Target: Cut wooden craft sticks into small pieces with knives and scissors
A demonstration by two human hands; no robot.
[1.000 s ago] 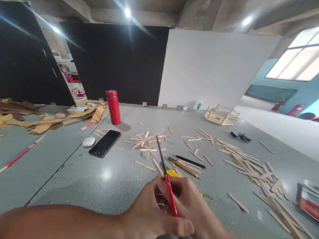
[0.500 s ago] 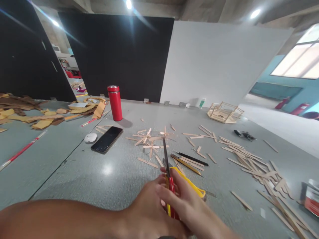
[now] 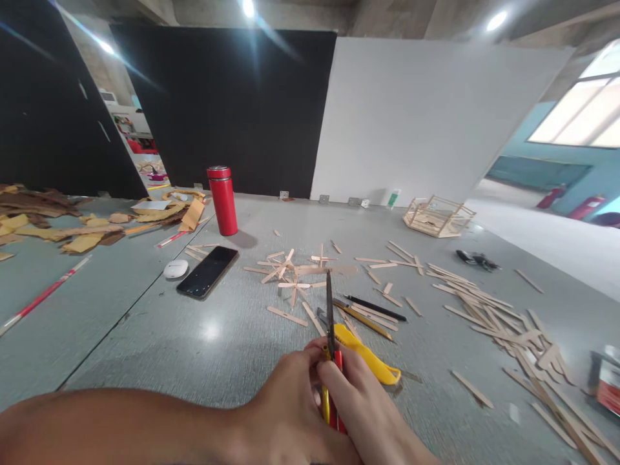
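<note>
In front of me, both hands are closed round a pair of scissors [image 3: 330, 313] with red and yellow handles. The dark blades point away from me and look shut. My left hand [image 3: 295, 400] wraps the handles from the left. From the right, my right hand [image 3: 365, 394] grips them, its thumb on top by the red part. Palms and some fingers are hidden. A yellow utility knife [image 3: 371, 358] lies beside my right fingers. Near the blade tips are a blurred wooden stick [image 3: 346, 269] and star-like piles of crossed craft sticks [image 3: 294, 285].
A black pen [image 3: 375, 308] and a yellow craft knife [image 3: 363, 320] lie right of the blades. Further right is a heap of craft sticks [image 3: 504, 329], with a stick frame [image 3: 438, 218] behind. A phone [image 3: 208, 272], white earbud case [image 3: 175, 269] and red flask [image 3: 222, 203] stand left.
The scissors have shifted slightly right and turned more upright in view. My hands have closed in tighter round the handles, and more of the yellow utility knife shows.
</note>
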